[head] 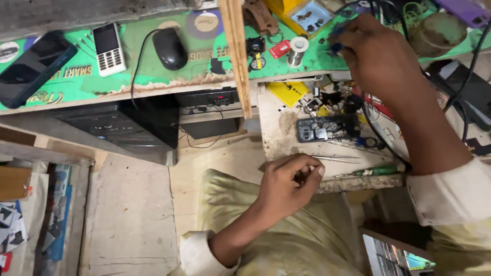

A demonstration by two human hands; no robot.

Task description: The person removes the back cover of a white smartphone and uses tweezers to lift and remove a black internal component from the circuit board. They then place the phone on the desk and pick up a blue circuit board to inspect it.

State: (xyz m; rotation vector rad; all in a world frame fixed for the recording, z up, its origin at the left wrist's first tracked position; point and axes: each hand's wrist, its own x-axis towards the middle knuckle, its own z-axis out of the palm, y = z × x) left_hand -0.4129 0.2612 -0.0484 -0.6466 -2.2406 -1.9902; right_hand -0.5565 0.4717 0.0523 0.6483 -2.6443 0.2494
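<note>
Reaching across a cluttered repair bench, our right hand (381,59) closed its fingertips on a small blue object (336,47) at the far edge of the green work mat (153,71), just beside a spool of solder wire (297,50); we could not tell what the blue piece was. Our left hand (289,184) was curled loosely near the front lip of the pull-out tray (279,140), thumb and fingers drawn together as if pinching something small, though whatever it held was hidden from us. Just beyond that hand lay a pair of thin metal tweezers (335,159) and a green-handled screwdriver (376,170), both flat on the tray. Farther in sat an opened phone body (319,129) with its circuit board showing, a yellow card (288,92) and a scatter of small parts. A black cable (376,130) looped under our right forearm. On the green mat to the left were a black computer mouse (170,48), a white keypad phone (109,48) and a dark smartphone (33,66) lying face up. A wooden post (236,51) stood between the mouse and the solder. Below the bench we saw a black computer case (130,125), and our pale yellow clothing (286,245) filled the foreground.
</note>
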